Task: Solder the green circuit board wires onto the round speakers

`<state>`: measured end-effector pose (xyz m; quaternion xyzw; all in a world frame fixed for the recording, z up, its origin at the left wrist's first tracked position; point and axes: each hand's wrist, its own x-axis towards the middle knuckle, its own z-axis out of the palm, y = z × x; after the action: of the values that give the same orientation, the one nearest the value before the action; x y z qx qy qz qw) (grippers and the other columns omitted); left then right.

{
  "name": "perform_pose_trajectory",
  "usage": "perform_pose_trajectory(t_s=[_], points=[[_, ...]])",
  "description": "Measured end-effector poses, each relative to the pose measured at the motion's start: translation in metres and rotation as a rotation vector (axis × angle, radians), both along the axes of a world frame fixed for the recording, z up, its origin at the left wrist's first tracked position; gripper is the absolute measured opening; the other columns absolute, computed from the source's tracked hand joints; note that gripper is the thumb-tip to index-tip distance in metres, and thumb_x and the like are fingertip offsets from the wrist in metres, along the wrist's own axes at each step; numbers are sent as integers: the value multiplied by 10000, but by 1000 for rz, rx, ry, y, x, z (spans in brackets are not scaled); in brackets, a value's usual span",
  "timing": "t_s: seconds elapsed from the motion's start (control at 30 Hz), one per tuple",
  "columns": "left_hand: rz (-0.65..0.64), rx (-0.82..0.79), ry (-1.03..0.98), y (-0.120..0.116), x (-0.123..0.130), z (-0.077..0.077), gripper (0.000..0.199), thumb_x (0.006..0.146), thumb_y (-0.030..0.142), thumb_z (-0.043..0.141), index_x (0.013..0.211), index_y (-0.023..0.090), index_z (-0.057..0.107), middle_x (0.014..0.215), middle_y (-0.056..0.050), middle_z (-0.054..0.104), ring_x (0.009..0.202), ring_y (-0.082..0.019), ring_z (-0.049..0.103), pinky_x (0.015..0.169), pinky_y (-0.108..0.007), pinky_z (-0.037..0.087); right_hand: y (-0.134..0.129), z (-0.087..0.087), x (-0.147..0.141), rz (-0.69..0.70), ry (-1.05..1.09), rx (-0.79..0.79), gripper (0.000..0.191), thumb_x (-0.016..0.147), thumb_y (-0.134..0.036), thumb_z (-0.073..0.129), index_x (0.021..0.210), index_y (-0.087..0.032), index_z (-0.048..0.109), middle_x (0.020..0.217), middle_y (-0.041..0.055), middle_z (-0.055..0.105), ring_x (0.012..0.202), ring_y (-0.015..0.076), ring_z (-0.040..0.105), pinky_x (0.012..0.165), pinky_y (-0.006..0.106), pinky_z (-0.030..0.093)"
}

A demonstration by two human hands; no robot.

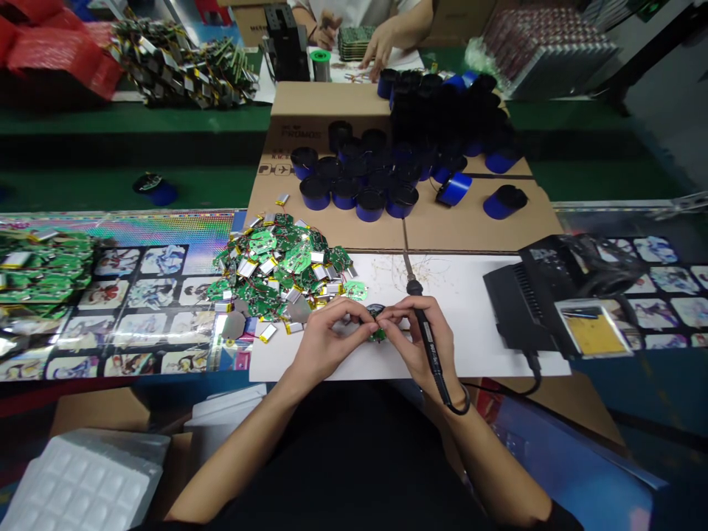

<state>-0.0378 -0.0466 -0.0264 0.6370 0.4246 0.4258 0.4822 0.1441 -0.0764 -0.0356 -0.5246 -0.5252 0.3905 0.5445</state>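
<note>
My left hand (336, 333) pinches the edge of a small green circuit board (378, 335) low on the white sheet. A dark round part (376, 310) shows just behind the board, mostly covered by fingers. My right hand (423, 335) meets it from the other side, thumb and forefinger closed at the board. A black soldering iron (425, 332) also rests in my right hand, its tip pointing forward, away from me. Left of my hands lies a heap of green circuit boards (299, 257) with silver battery cells attached.
Blue and black round housings (370, 203) crowd the cardboard (464, 230) ahead. On the right stands a black soldering station (517, 302) beside a yellow sponge tray (594, 332). More boards (44, 273) lie far left. Across the bench, a co-worker's hands (381, 48) handle stacked boards (355, 43).
</note>
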Motion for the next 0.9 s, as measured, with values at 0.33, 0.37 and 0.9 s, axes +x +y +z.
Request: perform_pose_trajectory(t_s=[0.33,0.37,0.9], points=[[-51,-70,7,-2,-3,-2,243,1023,420,729,942,192,740,944,-59,735,903,-193,664,850,-302,510,-3,-7,0,10,-39,46,255,949,-253,796,1127,-283,616,959,4,775,873,169,769,809,320,640],[-71,-73,21,-1,-4,-1,257,1042,430,700,958,190,741,944,-60,731,901,-192,659,846,-301,503,-3,-8,0,8,-47,56,251,953,-245,789,1132,-286,618,965,3,775,875,169,766,811,321,638],[-101,-36,44,8,-4,1,160,999,316,740,895,196,761,933,-59,782,902,-195,704,864,-315,548,-1,-2,0,-2,-173,147,252,964,-171,737,1145,-290,608,1009,17,774,886,173,738,790,328,620]])
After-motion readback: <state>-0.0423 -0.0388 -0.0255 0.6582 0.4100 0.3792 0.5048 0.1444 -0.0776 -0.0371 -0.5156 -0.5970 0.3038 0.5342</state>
